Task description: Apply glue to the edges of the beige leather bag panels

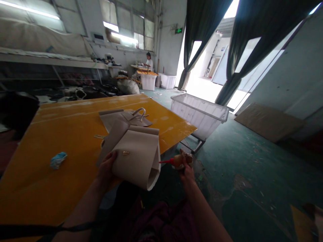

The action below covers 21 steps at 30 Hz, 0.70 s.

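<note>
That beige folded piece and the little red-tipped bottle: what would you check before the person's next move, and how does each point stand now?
1. Left hand grips the beige piece by its lower left edge: ok.
2. Right hand holds the glue bottle: ok.
3. Red nozzle points at the piece's right edge, seemingly just short of it: ok.
4. Piece supported: not ok, it hangs partly off the yellow table.
5. Metal stud faces up, away from the nozzle: ok.
6. Glue left in the bottle: cannot tell.
</note>
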{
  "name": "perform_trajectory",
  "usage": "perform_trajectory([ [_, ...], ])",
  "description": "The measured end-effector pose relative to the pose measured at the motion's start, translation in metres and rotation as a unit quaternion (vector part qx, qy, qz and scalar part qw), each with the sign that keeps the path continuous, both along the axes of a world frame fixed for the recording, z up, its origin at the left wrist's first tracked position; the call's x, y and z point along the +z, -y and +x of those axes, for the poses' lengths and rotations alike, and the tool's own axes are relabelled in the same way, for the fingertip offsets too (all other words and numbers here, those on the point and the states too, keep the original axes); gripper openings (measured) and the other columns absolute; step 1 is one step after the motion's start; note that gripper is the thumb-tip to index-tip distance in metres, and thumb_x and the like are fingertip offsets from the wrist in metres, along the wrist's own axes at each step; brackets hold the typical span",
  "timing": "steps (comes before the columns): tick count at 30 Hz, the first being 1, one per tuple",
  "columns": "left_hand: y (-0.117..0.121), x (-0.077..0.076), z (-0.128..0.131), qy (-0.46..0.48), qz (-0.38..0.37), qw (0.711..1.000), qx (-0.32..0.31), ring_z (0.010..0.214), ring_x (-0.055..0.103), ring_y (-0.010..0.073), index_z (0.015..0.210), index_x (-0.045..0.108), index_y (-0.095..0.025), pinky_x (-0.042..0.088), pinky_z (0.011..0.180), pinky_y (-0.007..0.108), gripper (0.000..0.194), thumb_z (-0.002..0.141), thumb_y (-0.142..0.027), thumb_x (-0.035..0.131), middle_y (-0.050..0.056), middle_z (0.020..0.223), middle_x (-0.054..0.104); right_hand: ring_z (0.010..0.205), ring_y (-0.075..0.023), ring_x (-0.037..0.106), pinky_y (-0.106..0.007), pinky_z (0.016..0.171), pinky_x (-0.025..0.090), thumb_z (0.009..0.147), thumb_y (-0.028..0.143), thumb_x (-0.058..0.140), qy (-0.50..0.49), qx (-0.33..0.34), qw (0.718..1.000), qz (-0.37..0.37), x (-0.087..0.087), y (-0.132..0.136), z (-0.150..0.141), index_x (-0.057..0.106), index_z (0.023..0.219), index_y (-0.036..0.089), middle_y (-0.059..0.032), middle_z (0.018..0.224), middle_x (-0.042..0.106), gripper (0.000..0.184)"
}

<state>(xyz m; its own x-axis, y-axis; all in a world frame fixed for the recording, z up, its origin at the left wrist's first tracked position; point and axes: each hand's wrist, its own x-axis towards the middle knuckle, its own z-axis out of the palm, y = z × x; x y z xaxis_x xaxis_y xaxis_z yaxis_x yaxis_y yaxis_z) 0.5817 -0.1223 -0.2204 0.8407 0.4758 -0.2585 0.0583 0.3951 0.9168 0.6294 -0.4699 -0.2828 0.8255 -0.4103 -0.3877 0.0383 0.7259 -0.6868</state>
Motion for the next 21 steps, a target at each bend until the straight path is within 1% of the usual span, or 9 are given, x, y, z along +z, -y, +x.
perform_trajectory([
  [2, 0.002, 0.001, 0.0, -0.003, -0.002, 1.0, 0.005, 0.066, 0.064, 0.0193, 0.094, 0.071, -0.017, 0.052, 0.056, 0.027, 0.08, 0.035, -0.062, 0.099, 0.002, 0.08, 0.073, 0.071, -0.019, 0.072, -0.028, 0.057, 0.062, 0.036, 0.037, 0.101, -0.011, -0.008, 1.0, 0.01, 0.002, 0.0, -0.002, 0.068, 0.098, 0.018, 0.0015, 0.088, 0.076, 0.073],
  [4, 0.003, 0.003, -0.001, 0.001, -0.001, 1.0, 0.008, 0.066, 0.063, 0.018, 0.094, 0.071, -0.018, 0.051, 0.056, 0.026, 0.079, 0.036, -0.062, 0.099, 0.001, 0.08, 0.073, 0.071, -0.0209, 0.073, -0.031, 0.058, 0.064, 0.032, 0.036, 0.102, -0.022, 0.006, 0.999, 0.029, 0.001, 0.003, -0.008, 0.069, 0.099, 0.017, -0.0006, 0.088, 0.077, 0.077],
  [6, 0.004, 0.003, -0.001, 0.002, 0.005, 1.0, 0.005, 0.063, 0.062, 0.0168, 0.093, 0.071, -0.018, 0.049, 0.055, 0.025, 0.078, 0.036, -0.063, 0.099, 0.0, 0.077, 0.072, 0.072, -0.0227, 0.074, -0.033, 0.06, 0.065, 0.036, 0.036, 0.102, -0.024, 0.038, 0.998, 0.034, -0.002, 0.007, -0.018, 0.069, 0.102, 0.017, -0.003, 0.088, 0.078, 0.076],
  [10, 0.002, 0.001, 0.001, -0.007, 0.007, 1.0, 0.006, 0.062, 0.061, 0.0162, 0.091, 0.071, -0.017, 0.049, 0.054, 0.025, 0.079, 0.033, -0.063, 0.099, 0.0, 0.076, 0.072, 0.079, -0.0248, 0.076, -0.035, 0.066, 0.066, 0.052, 0.035, 0.098, -0.015, 0.079, 0.997, 0.019, -0.008, 0.014, -0.035, 0.068, 0.106, 0.018, -0.0047, 0.094, 0.079, 0.064],
  [13, -0.001, -0.004, 0.003, -0.013, -0.002, 1.0, 0.006, 0.062, 0.061, 0.0164, 0.093, 0.071, -0.016, 0.05, 0.055, 0.026, 0.081, 0.033, -0.064, 0.099, 0.001, 0.077, 0.072, 0.079, -0.0224, 0.075, -0.032, 0.065, 0.065, 0.048, 0.033, 0.099, -0.009, 0.054, 0.998, 0.028, -0.008, 0.013, -0.032, 0.069, 0.104, 0.018, -0.0027, 0.093, 0.078, 0.066],
  [15, -0.003, -0.006, 0.004, -0.011, -0.005, 1.0, 0.007, 0.063, 0.061, 0.0162, 0.093, 0.071, -0.016, 0.05, 0.055, 0.025, 0.082, 0.032, -0.062, 0.099, 0.002, 0.077, 0.072, 0.075, -0.0199, 0.073, -0.029, 0.062, 0.064, 0.043, 0.031, 0.1, -0.007, 0.021, 0.999, 0.04, -0.004, 0.01, -0.022, 0.069, 0.101, 0.017, -0.0013, 0.091, 0.077, 0.068],
  [17, -0.003, -0.008, 0.004, -0.009, 0.004, 1.0, 0.009, 0.063, 0.06, 0.0156, 0.094, 0.072, -0.016, 0.049, 0.055, 0.025, 0.081, 0.033, -0.063, 0.099, 0.002, 0.078, 0.073, 0.071, -0.0185, 0.072, -0.029, 0.06, 0.062, 0.04, 0.029, 0.099, -0.013, -0.002, 0.999, 0.041, 0.001, 0.006, -0.013, 0.069, 0.096, 0.018, -0.0001, 0.088, 0.077, 0.065],
  [19, -0.003, -0.008, 0.004, -0.013, 0.017, 1.0, 0.015, 0.063, 0.06, 0.0154, 0.094, 0.072, -0.016, 0.048, 0.055, 0.024, 0.082, 0.033, -0.064, 0.098, 0.002, 0.078, 0.073, 0.07, -0.0178, 0.07, -0.028, 0.058, 0.061, 0.04, 0.028, 0.099, -0.023, -0.008, 0.999, 0.033, 0.006, 0.004, -0.008, 0.069, 0.092, 0.018, 0.0012, 0.087, 0.076, 0.061],
  [21, -0.001, -0.007, 0.003, -0.015, 0.027, 0.999, 0.019, 0.064, 0.06, 0.0157, 0.094, 0.072, -0.016, 0.048, 0.055, 0.025, 0.082, 0.033, -0.065, 0.098, 0.002, 0.078, 0.072, 0.069, -0.018, 0.07, -0.028, 0.057, 0.06, 0.041, 0.028, 0.099, -0.031, 0.0, 0.999, 0.028, 0.01, 0.003, -0.011, 0.07, 0.092, 0.018, 0.0014, 0.086, 0.075, 0.059],
])
